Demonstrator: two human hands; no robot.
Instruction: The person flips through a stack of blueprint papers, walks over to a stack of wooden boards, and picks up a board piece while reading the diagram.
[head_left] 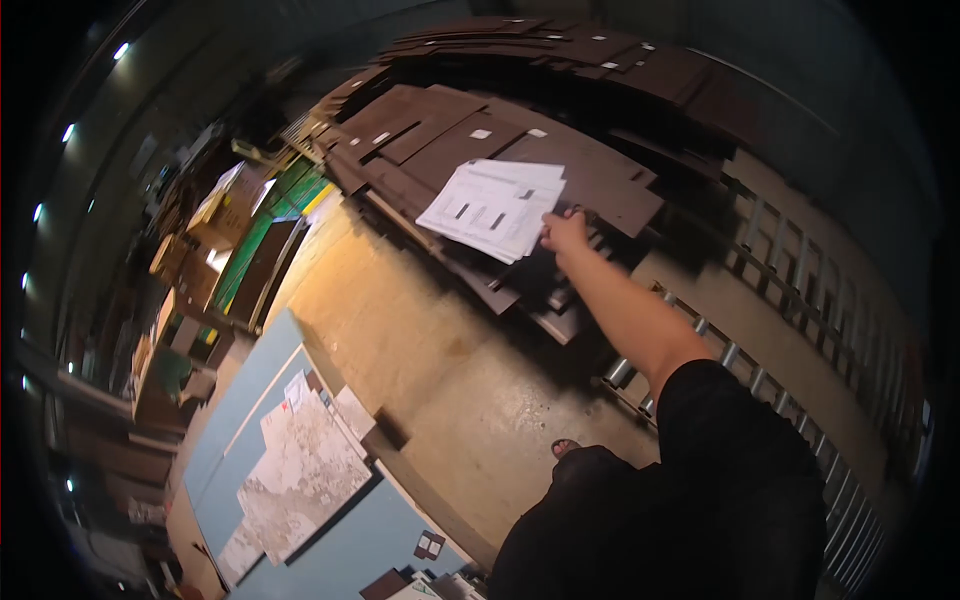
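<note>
My right hand is stretched forward with its fingers closed on the edge of several white sheets of paper. Print and dark blocks show on the top sheet. The papers overlap a stack of dark brown boards in my view; whether they touch it, I cannot tell. Small white labels lie on some of the boards. My left hand is out of the picture.
Roller conveyors run along the right. At lower left, a light blue table carries marble-patterned panels. Cardboard boxes stand by a green conveyor farther back. Concrete floor lies between the table and the boards.
</note>
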